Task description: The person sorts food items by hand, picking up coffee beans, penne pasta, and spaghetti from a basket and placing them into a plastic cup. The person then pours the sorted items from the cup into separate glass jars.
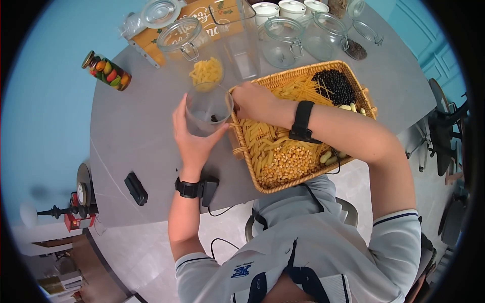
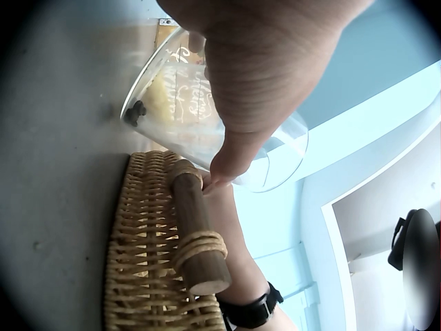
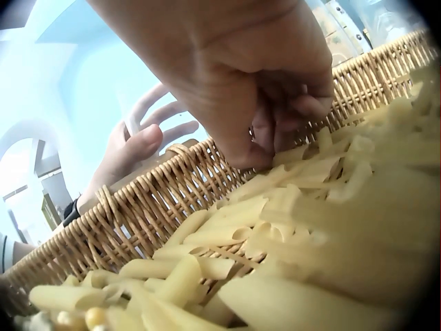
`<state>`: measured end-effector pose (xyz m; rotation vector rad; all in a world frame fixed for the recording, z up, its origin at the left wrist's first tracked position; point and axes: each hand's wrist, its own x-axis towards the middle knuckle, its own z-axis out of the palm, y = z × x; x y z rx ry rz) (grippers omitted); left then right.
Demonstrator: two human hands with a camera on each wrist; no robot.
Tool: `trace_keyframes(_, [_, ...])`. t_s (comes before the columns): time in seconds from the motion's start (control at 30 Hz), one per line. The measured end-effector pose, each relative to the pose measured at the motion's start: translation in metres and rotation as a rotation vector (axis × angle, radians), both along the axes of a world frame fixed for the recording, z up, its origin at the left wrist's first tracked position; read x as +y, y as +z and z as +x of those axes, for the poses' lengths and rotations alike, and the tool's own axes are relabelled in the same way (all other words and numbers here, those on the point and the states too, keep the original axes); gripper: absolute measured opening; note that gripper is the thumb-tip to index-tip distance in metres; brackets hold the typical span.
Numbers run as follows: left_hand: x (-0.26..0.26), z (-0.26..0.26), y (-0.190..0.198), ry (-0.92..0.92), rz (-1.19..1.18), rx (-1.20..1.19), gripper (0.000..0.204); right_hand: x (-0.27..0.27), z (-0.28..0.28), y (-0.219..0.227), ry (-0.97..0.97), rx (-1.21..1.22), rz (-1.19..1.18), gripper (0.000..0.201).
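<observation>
My left hand grips a clear cup around its side, beside the basket's left end. A few small dark pieces lie at the cup's bottom. Inside the wicker basket, my right hand reaches down at the left wall with its fingers curled. Its fingertips are right at the penne in the right wrist view; I cannot tell whether they hold a piece. The basket also bears corn kernels, thin pasta sticks, black beans and peanuts.
Behind the cup stands a clip-top jar with yellow pasta in it. A tall clear container, more glass jars and white canisters line the back. A colourful filled jar and a black case are at left.
</observation>
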<state>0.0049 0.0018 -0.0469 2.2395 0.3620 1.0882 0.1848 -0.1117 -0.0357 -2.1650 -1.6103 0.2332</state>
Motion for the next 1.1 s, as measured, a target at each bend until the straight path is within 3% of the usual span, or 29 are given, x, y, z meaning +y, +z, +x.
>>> trace_keyframes(0.13, [0.001, 0.000, 0.000, -0.009, 0.009, -0.011, 0.101, -0.008, 0.001, 0.025, -0.099, -0.017, 0.018, 0.014])
trace_keyframes(0.23, [0.002, -0.001, -0.002, -0.004, 0.006, -0.013, 0.101, -0.013, 0.013, 0.049, -0.099, 0.052, 0.194, 0.017])
trace_keyframes(0.33, [0.002, 0.001, -0.004, -0.021, -0.003, -0.023, 0.102, -0.011, 0.002, 0.075, 0.033, 0.145, 0.361, 0.019])
trace_keyframes(0.43, [0.002, 0.001, -0.002, -0.022, -0.013, -0.029, 0.102, -0.003, -0.013, 0.067, 0.144, 0.304, 0.460, 0.018])
trace_keyframes(0.53, [0.002, -0.001, -0.003, 0.014, -0.036, -0.053, 0.104, -0.012, -0.016, 0.077, 0.042, 0.433, 0.368, 0.037])
trace_keyframes(0.63, [0.002, -0.003, -0.004, 0.061, -0.078, -0.124, 0.110, -0.015, -0.022, 0.060, -0.073, 0.658, 0.491, 0.082])
trace_keyframes(0.73, [-0.001, -0.007, 0.001, 0.058, -0.131, -0.186, 0.117, -0.017, -0.043, 0.041, 0.155, 0.574, 0.432, 0.123])
trace_keyframes(0.83, [-0.005, -0.009, 0.003, 0.012, -0.132, -0.246, 0.123, -0.007, -0.062, 0.044, 0.164, 0.668, 0.463, 0.130])
trace_keyframes(0.9, [-0.005, -0.008, 0.002, -0.041, -0.151, -0.316, 0.127, -0.006, -0.067, 0.048, 0.154, 0.720, 0.518, 0.124])
trace_keyframes(1.0, [-0.009, -0.004, 0.009, -0.161, 0.005, -0.492, 0.118, -0.016, -0.059, 0.058, 0.122, 0.747, 0.584, 0.117])
trace_keyframes(1.1, [-0.002, 0.002, -0.003, -0.236, -0.199, -0.651, 0.073, -0.051, -0.020, 0.084, -0.016, 0.590, 0.716, 0.111])
